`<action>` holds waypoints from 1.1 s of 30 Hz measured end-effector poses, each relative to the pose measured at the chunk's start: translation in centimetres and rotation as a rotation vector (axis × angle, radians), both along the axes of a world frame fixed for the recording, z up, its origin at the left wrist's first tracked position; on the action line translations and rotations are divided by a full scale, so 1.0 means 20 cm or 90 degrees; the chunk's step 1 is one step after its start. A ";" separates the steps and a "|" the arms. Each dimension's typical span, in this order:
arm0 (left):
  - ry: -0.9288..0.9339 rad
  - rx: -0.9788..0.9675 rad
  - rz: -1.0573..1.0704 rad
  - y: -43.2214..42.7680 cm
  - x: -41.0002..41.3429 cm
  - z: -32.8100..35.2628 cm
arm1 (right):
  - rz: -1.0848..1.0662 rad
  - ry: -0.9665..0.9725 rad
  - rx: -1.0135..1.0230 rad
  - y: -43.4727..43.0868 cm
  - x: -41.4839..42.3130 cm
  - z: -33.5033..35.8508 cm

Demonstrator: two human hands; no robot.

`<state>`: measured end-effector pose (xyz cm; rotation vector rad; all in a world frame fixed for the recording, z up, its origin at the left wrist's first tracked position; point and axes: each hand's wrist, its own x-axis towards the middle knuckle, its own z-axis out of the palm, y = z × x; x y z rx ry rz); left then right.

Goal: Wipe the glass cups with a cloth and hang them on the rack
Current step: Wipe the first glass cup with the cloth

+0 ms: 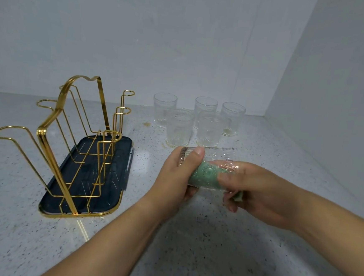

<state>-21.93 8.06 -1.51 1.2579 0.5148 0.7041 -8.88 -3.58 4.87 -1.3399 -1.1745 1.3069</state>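
Note:
A clear ribbed glass cup (217, 157) lies on its side in the air above the counter. My left hand (177, 176) grips its base end, thumb over the top. A green cloth (204, 175) is stuffed inside the cup, and my right hand (257, 191) pinches it, with fingers reaching into the cup's mouth. Several more glass cups (179, 128) stand upright in a cluster behind my hands. The gold wire rack (68, 133) stands at the left on its dark tray (85, 195), with nothing on its pegs.
The speckled counter (190, 247) runs to a white back wall and a white side wall (332, 95) at the right. Small yellowish stains mark the counter near the cups.

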 end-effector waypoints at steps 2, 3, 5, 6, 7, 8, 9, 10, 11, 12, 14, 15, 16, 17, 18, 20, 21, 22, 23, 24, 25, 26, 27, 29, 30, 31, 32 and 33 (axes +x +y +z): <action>0.002 -0.025 0.001 0.01 0.00 0.00 | 0.019 -0.037 0.010 0.00 -0.01 0.03; 0.009 -0.065 -0.026 0.01 0.00 0.00 | 0.053 -0.125 0.046 -0.01 -0.03 0.05; 0.015 -0.183 -0.111 0.03 0.01 0.01 | 0.100 -0.375 0.114 -0.01 -0.04 0.04; 0.012 -0.241 -0.147 0.04 0.01 0.01 | 0.094 -0.497 0.141 -0.01 -0.03 0.03; 0.013 -0.285 -0.178 0.04 0.00 0.01 | 0.081 -0.599 0.166 0.00 -0.03 0.01; 0.021 -0.307 -0.203 0.04 0.00 0.01 | 0.063 -0.672 0.180 0.00 -0.01 -0.02; 0.029 -0.313 -0.234 0.04 -0.02 0.02 | 0.044 -0.700 0.189 0.01 0.00 -0.03; 0.032 -0.304 -0.262 0.04 -0.02 0.03 | 0.023 -0.696 0.194 0.02 0.01 -0.04; 0.031 -0.289 -0.282 0.04 -0.02 0.02 | 0.004 -0.665 0.184 0.02 0.03 -0.04; 0.030 -0.263 -0.291 0.04 -0.02 0.02 | -0.013 -0.608 0.163 0.02 0.03 -0.03; 0.030 -0.184 -0.269 0.04 -0.01 0.02 | -0.042 -0.476 0.118 0.02 0.04 0.01; 0.026 -0.145 -0.240 0.03 0.00 0.01 | -0.061 -0.420 0.104 0.01 0.04 0.02; 0.014 -0.113 -0.208 0.03 0.01 0.00 | -0.090 -0.378 0.087 0.02 0.04 0.02; 0.001 -0.091 -0.182 0.02 0.01 -0.01 | -0.122 -0.341 0.069 0.02 0.04 0.01; -0.012 -0.077 -0.160 0.01 0.01 -0.02 | -0.145 -0.300 0.055 0.02 0.05 0.02; -0.017 -0.067 -0.121 0.00 0.02 -0.02 | -0.133 -0.254 0.055 0.01 0.03 0.04; -0.015 -0.074 -0.108 0.00 0.01 -0.01 | -0.099 -0.269 0.065 0.00 0.03 0.04; -0.010 -0.092 -0.107 0.00 0.02 -0.01 | -0.057 -0.303 0.080 -0.01 0.01 0.04; -0.002 -0.124 -0.115 0.00 0.01 -0.01 | -0.013 -0.356 0.101 -0.02 0.00 0.04; 0.008 -0.156 -0.128 0.00 0.01 0.00 | 0.032 -0.432 0.112 -0.03 -0.01 0.03; 0.017 -0.183 -0.141 0.01 0.01 0.00 | 0.074 -0.552 0.115 -0.04 0.00 0.01; 0.027 -0.200 -0.151 0.02 0.00 0.00 | 0.112 -0.710 0.126 -0.04 0.01 0.00; 0.036 -0.212 -0.159 0.03 0.00 0.01 | 0.144 -0.854 0.155 -0.03 0.04 -0.02; 0.042 -0.224 -0.173 0.04 -0.01 0.02 | 0.165 -0.966 0.192 -0.02 0.08 0.00; 0.040 -0.227 -0.176 0.04 0.00 0.02 | 0.158 -0.951 0.198 -0.02 0.09 0.01; 0.038 -0.229 -0.173 0.04 0.00 0.03 | 0.148 -0.902 0.203 -0.02 0.08 0.00; 0.037 -0.223 -0.168 0.03 0.01 0.02 | 0.129 -0.835 0.210 -0.02 0.07 -0.01; 0.040 -0.211 -0.160 0.02 0.01 0.02 | 0.101 -0.740 0.217 -0.03 0.04 -0.03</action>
